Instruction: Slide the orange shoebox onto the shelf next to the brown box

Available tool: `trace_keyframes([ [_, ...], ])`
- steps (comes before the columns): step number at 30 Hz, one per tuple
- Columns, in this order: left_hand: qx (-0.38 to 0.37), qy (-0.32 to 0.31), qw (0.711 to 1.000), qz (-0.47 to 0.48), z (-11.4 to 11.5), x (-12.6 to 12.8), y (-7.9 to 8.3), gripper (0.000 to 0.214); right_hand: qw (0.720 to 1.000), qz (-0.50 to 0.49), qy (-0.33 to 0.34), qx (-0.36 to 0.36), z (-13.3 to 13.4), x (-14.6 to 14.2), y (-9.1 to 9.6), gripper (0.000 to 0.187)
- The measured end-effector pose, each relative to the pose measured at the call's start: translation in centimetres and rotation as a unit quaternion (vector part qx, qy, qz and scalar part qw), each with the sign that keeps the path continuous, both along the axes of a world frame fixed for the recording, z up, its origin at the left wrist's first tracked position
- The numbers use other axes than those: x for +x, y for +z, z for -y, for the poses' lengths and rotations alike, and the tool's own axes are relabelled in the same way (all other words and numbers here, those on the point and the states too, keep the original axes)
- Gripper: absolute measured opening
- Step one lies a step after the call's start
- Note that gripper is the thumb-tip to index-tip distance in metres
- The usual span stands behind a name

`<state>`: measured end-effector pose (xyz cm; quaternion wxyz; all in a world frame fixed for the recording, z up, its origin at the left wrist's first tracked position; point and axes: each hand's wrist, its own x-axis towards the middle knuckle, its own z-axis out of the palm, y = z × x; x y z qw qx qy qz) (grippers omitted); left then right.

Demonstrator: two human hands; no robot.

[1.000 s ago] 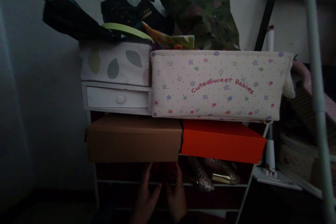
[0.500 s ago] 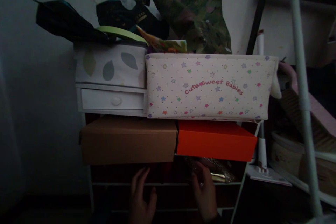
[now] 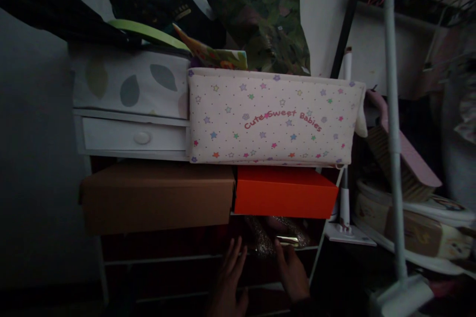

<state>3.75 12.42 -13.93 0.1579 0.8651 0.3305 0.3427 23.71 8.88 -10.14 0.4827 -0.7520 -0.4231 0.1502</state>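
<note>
My left hand (image 3: 227,280) reaches up toward a dark shelf, fingers spread, its fingertips close to a glittery shoe (image 3: 262,238). My right hand (image 3: 292,270) is just to the right, fingers apart, its tips at the shoe and a shiny gold item (image 3: 288,240) on the same shelf. Whether either hand touches them is hard to tell in the dim light. Directly above sit an orange box (image 3: 284,192) and a brown cardboard box (image 3: 158,195).
A star-patterned fabric bin (image 3: 271,116) reading "Cute Sweet Babies" rests on the boxes beside a small white drawer unit (image 3: 134,133). Dark bags and patterned paper (image 3: 256,15) pile on top. At the right stand a white pole (image 3: 392,124), a brush (image 3: 397,158) and stacked boxes (image 3: 412,225).
The view has shifted right. Both hands moved right along the dark shelf, from under the brown box toward the glittery shoes under the orange box.
</note>
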Motion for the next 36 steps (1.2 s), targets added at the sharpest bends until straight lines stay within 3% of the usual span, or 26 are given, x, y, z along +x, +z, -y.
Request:
trace_keyframes([
  [4,-0.011,-0.008,1.000,-0.011,-0.5,0.9,-0.3,0.088,0.998,-0.039,0.051,-0.016,-0.6,0.1,-0.9,0.070],
  [9,-0.016,-0.011,1.000,0.017,-0.7,1.6,-0.4,0.091,0.995,-0.057,0.075,0.020,-1.2,-1.8,-0.9,0.070],
  [17,-0.090,-0.022,0.988,0.120,-1.7,1.5,-0.6,0.079,0.973,-0.086,0.060,0.207,-3.9,-5.9,-1.5,0.072],
  [24,-0.123,-0.038,0.978,0.163,-2.3,1.1,-1.0,0.075,0.961,-0.129,0.053,0.238,-6.1,-7.5,-1.3,0.070],
  [30,-0.139,-0.030,0.974,0.175,-2.3,0.7,-1.2,0.074,0.962,-0.075,0.087,0.248,-6.4,-8.5,-0.2,0.061],
  [36,-0.140,0.009,0.966,0.216,-2.2,1.0,-2.7,0.074,0.966,-0.047,0.125,0.219,-6.7,-9.0,0.3,0.060],
])
